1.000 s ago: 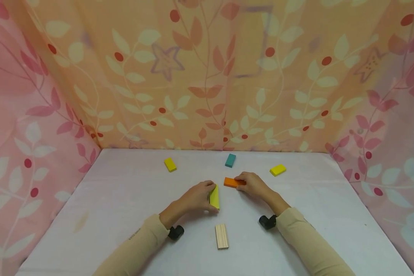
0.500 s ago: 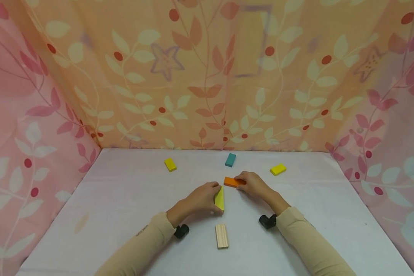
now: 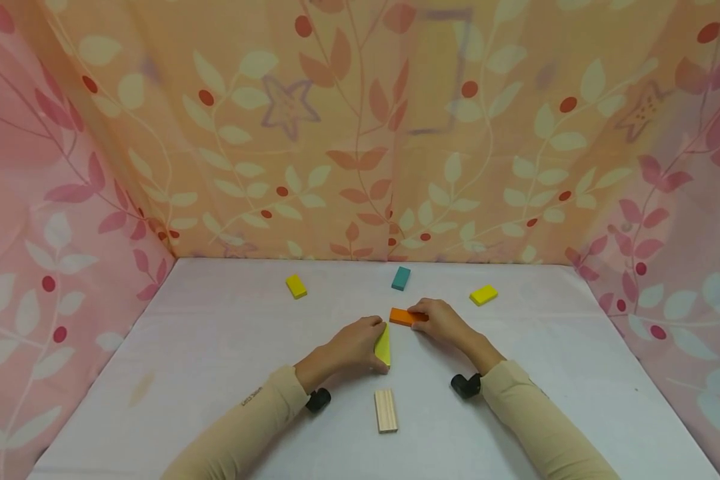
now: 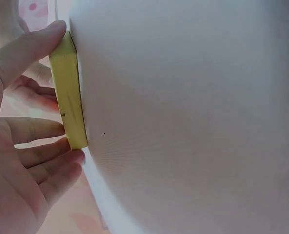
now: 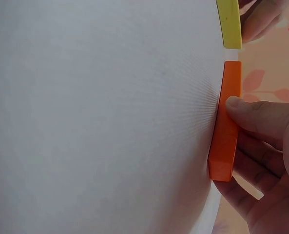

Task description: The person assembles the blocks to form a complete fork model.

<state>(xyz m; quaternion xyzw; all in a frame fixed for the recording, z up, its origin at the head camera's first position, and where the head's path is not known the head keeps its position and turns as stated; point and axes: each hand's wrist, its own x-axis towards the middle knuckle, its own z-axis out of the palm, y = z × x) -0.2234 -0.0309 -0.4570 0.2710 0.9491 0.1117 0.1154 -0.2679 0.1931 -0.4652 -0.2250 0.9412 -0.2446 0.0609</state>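
My left hand [image 3: 349, 343] holds a yellow-green block [image 3: 384, 348] endwise between thumb and fingertips. Only a triangular patch of its top shows in the head view; in the left wrist view a long flat side of the block [image 4: 68, 92] faces the camera, low against the white cloth. To its upper right, my right hand [image 3: 447, 323] pinches the right end of an orange rectangular block [image 3: 400, 317] lying flat. The right wrist view shows the thumb on the orange block's [image 5: 225, 126] side, with a narrow gap between it and the yellow-green block [image 5: 231, 24].
A plain wooden block [image 3: 386, 411] lies in front of the hands. Farther back are a teal block [image 3: 401, 279], a yellow block [image 3: 297, 287] on the left and another yellow block [image 3: 483, 295] on the right. Patterned curtains [image 3: 360, 133] surround the white table [image 3: 216, 313].
My left hand has shifted slightly right with the yellow-green block, bringing it nearer the orange block, and is almost still over the last half second. My right hand and the orange block have stayed put.
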